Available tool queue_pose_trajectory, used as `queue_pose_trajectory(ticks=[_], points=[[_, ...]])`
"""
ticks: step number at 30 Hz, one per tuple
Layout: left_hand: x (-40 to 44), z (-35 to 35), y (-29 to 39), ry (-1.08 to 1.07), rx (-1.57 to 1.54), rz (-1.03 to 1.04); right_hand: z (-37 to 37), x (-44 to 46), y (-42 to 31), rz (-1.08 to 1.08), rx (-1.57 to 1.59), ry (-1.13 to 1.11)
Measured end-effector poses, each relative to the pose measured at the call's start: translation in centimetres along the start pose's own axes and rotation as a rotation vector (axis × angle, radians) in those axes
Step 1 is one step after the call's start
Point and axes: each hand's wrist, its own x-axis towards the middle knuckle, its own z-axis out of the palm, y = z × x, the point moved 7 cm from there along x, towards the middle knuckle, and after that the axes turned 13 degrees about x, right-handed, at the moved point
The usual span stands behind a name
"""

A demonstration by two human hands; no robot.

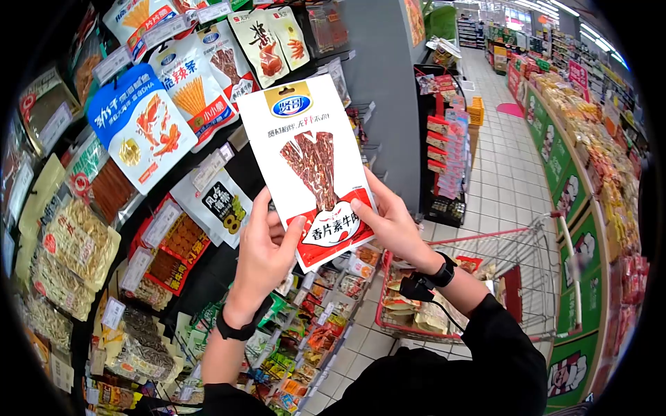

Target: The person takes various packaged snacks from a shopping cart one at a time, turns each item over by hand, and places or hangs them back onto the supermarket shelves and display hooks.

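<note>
A white and red snack packet (305, 166), printed with dark brown strips and a blue oval logo, is held upright in front of the shelf. My left hand (267, 243) grips its lower left edge, thumb on the front. On the lower right edge, my right hand (388, 218) pinches it the same way, with the fingers behind. Just left of it hang a blue and white packet (142, 128) and a grey-white packet (215, 201) with dark print. Another packet (229, 59) of the same design hangs behind its top left corner.
Hanging snack packets fill the rack on the left, with price tags (113, 313) among them. A shopping cart (444, 243) holding several packets stands right of my body. Past it runs a long display (583, 229) with green panels. A tiled aisle (485, 139) leads away.
</note>
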Motion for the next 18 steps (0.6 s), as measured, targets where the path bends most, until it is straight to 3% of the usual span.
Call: queue_pose_trajectory(ticks=[3, 6, 11, 16, 18], points=[[4.0, -0.4, 1.2, -0.093, 0.265, -0.023, -2.3, 4.3, 0.3, -0.074, -0.009, -0.031], [7.7, -0.6, 2.6, -0.166, 0.520, -0.021, -4.1, 7.7, 0.8, 0.003, 0.101, -0.052], [12.9, -3.3, 5.9, -0.131, 0.838, 0.014, -7.2, 13.2, 1.5, -0.017, 0.168, -0.093], [18.3, -7.1, 9.5, 0.101, 1.084, 0.276, -8.3, 17.4, 0.7, 0.005, 0.267, -0.100], [20.8, -8.6, 10.0, 0.140, 1.136, 0.284, -8.7, 18.7, 0.1, -0.051, 0.191, -0.083]])
